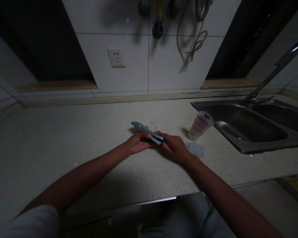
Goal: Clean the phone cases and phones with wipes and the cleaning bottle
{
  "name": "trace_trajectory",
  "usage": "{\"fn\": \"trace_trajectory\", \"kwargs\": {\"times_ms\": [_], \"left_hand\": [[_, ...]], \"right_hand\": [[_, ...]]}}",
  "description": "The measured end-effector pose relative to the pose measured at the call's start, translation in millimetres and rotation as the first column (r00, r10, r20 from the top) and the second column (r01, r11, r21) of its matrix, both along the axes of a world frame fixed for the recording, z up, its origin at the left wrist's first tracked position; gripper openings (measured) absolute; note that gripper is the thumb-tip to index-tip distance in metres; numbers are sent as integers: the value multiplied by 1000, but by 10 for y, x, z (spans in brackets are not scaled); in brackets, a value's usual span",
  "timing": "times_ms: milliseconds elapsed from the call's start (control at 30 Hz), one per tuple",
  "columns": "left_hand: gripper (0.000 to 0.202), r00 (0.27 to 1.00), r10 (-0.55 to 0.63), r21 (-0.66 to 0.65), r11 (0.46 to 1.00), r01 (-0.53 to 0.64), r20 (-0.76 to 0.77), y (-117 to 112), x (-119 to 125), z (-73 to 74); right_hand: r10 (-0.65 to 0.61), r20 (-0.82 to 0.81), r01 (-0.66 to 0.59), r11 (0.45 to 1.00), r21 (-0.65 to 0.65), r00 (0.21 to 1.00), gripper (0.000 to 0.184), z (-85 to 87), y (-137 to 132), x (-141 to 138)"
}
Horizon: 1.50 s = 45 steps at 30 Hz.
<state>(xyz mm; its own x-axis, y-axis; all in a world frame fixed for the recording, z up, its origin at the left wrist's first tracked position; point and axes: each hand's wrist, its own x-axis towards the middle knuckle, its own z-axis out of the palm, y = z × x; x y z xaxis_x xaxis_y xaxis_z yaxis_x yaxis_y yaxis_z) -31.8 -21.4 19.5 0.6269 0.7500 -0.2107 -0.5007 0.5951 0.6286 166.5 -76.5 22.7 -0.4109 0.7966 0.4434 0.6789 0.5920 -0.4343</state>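
Both of my hands meet at the middle of a pale speckled countertop (64,138). My left hand (138,142) curls its fingers around a slim teal object (145,129), which sticks out up and to the left. My right hand (175,147) is closed on the object's other end, fingers pinched over it. What the object is cannot be made out in the dim light. A small whitish flat piece (196,148) lies on the counter just right of my right hand.
A clear plastic cup with a red label (200,126) lies tilted beside a steel double sink (243,124) with a tall faucet (275,71) at right. On the tiled wall are a socket (116,58), hanging utensils (158,29) and a cord (194,46).
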Motion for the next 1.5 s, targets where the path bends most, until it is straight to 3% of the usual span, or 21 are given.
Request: {"fn": "trace_trajectory", "kwargs": {"times_ms": [267, 433, 533, 700, 1167, 1500], "left_hand": [[50, 998, -46, 10, 999, 47, -30, 66, -92, -3], [71, 998, -44, 8, 999, 44, -41, 109, -119, -19], [77, 999, -29, 27, 999, 30, -41, 119, -121, -18], [76, 998, -23, 48, 999, 26, -63, 125, -131, -5], [82, 996, -34, 59, 998, 39, -83, 114, -142, -38], [51, 995, -75, 45, 996, 77, -61, 119, -149, -20]], "right_hand": [[-34, -32, 33, 999, -31, 999, 39, 3, 5, 34], [-72, 43, 74, 996, -46, 996, 51, 21, 24, 33], [-107, 91, 116, 988, -98, 990, 46, 51, 22, 8], [-91, 154, 120, 974, -194, 984, 32, 110, 3, -21], [-103, 174, 133, 977, -168, 979, 41, 84, 15, 12], [-79, 331, 124, 986, -116, 940, 25, 146, -25, -7]]}}
